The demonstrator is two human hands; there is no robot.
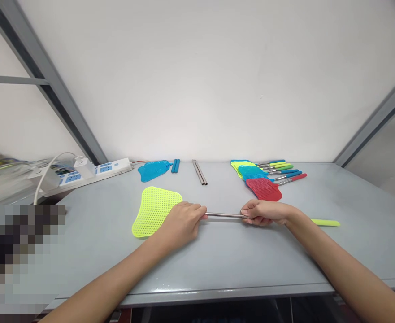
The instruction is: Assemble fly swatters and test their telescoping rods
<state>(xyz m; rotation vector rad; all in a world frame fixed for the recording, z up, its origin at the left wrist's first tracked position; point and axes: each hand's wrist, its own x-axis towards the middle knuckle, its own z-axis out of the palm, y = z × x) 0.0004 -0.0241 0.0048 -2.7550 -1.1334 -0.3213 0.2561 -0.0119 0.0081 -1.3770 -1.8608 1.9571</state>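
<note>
A yellow-green mesh fly swatter head (153, 211) extends to the left from my left hand (184, 222), whose fingers are closed round its neck and the near end of a thin metal rod (224, 215). The joint between head and rod is hidden under those fingers. My right hand (261, 212) pinches the rod farther right between thumb and fingers. Past my right wrist shows a yellow-green handle (325, 222), roughly in line with the rod; whether the two join is hidden by the wrist.
Along the back of the grey table (227, 260) lie a blue swatter head (154, 171), two blue handles (175, 166) and two metal tubes (200, 172). Several swatters, including a red one (264, 189), overlap at the back right. A power strip (113, 167) with plugs stands left.
</note>
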